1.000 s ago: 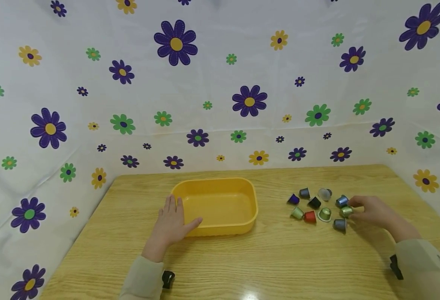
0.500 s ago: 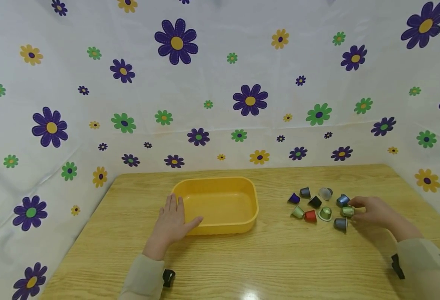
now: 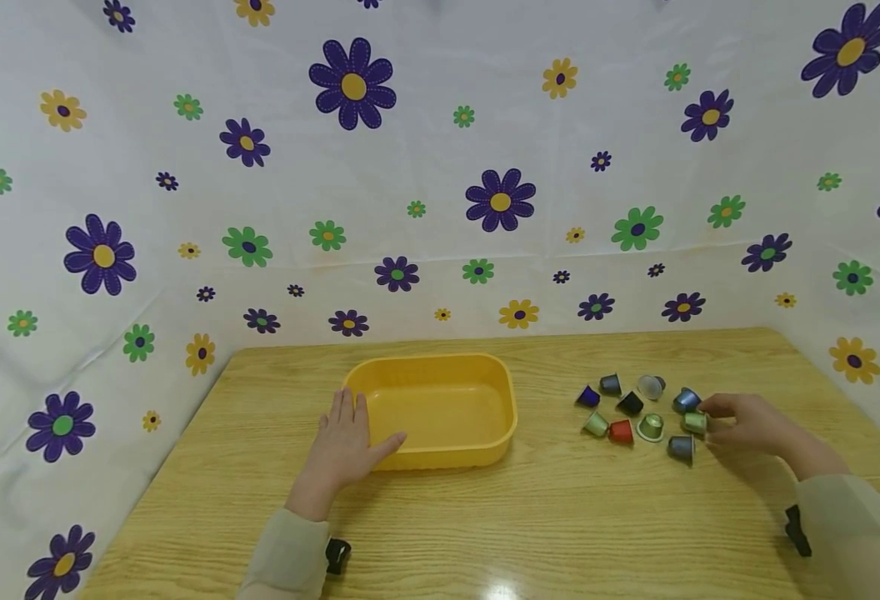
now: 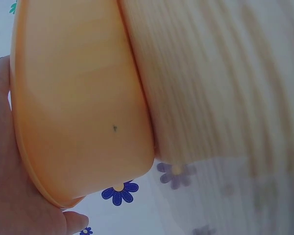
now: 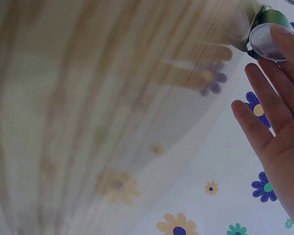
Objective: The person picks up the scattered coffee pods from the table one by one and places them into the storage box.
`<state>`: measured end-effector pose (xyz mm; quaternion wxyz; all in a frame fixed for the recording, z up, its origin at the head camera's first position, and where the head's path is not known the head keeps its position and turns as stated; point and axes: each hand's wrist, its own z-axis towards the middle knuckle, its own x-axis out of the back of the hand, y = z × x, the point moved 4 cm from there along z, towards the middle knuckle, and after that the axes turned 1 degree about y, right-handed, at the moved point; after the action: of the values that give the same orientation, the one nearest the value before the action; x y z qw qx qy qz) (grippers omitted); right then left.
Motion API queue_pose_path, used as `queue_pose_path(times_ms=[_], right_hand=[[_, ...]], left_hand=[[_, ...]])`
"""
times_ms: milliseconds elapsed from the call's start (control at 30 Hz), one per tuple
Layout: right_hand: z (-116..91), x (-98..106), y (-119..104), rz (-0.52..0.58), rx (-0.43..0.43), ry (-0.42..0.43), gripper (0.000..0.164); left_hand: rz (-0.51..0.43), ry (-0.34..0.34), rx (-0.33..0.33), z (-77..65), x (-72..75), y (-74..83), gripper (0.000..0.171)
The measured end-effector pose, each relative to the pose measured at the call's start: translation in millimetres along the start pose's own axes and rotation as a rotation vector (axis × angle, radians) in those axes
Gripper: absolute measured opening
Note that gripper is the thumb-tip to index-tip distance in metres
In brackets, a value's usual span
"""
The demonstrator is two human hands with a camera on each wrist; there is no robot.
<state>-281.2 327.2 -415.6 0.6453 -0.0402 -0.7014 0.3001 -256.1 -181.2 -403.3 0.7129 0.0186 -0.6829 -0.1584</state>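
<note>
Right hand (image 3: 747, 423) barely shifted | pinching green capsule (image 3: 695, 422) | left hand (image 3: 345, 447), straight-fingered, against yellow tray (image 3: 440, 459)

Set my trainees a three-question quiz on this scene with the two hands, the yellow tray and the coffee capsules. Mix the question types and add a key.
1. Fill in the colour: in the right wrist view, the right hand partly covers a ____ coffee capsule.
2. Multiple choice: which hand touches the yellow tray? A) left B) right C) neither
3. True or false: the red coffee capsule lies inside that tray.

Key:
1. Green (the green coffee capsule).
2. A, the left hand.
3. False: the red coffee capsule lies on the wooden table.
</note>
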Motion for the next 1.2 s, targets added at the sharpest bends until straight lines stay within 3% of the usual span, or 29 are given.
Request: queue_pose_path(times_ms=[267,1200], right_hand=[[0.8,-1.7,2.3,0.010,-0.029,-0.023,0.042],[2.1,-0.5,-1.5,0.010,0.021,0.002,0.034]], left_hand=[[-0.005,-0.005,0.004,0.0,-0.3,0.1,0.097],[0.000,-0.012,0.012,-1.4,2.4,2.1,0.095]])
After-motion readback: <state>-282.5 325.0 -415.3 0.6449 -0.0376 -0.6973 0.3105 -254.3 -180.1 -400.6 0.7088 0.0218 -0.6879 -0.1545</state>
